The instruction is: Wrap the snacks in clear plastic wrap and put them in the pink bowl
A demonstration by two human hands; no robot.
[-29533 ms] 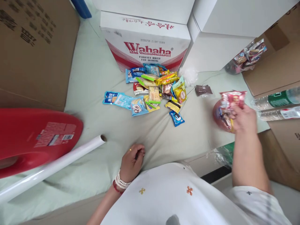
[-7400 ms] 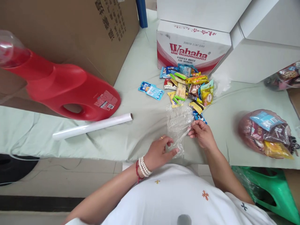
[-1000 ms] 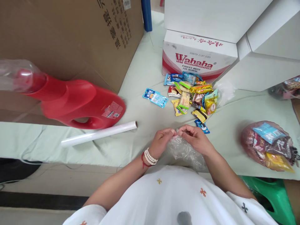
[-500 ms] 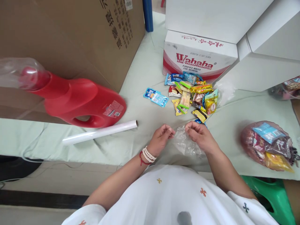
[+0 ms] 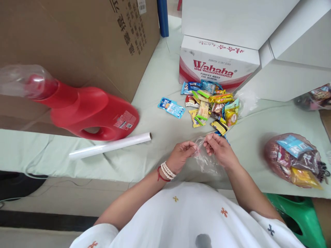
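Observation:
Between my two hands hangs a clear plastic bag (image 5: pixel 207 163), crumpled and see-through. My left hand (image 5: pixel 182 155), with a beaded bracelet and a red string on the wrist, pinches one side of its top edge. The other side is pinched between the thumb and fingers of my right hand (image 5: pixel 219 150). Just beyond the hands lies a pile of wrapped snacks (image 5: pixel 204 109) in yellow, blue, green and brown packets. Two blue snack packets (image 5: pixel 172 107) lie apart to the left of the pile. A blue packet at the pile's near edge is partly hidden by my right hand.
A white roll (image 5: pixel 111 146) and a red jug (image 5: pixel 95 112) lie on the left, by a big brown carton (image 5: pixel 77 41). Behind the snacks stands a Wahaba-type water carton (image 5: pixel 217 65). At right sits a pink bowl (image 5: pixel 271 155) of snacks, above a green stool (image 5: pixel 302 213).
My left hand has moved right, closer to my right hand, and the bag's top is drawn together. The bag hangs narrower between them. The snacks have stayed put.

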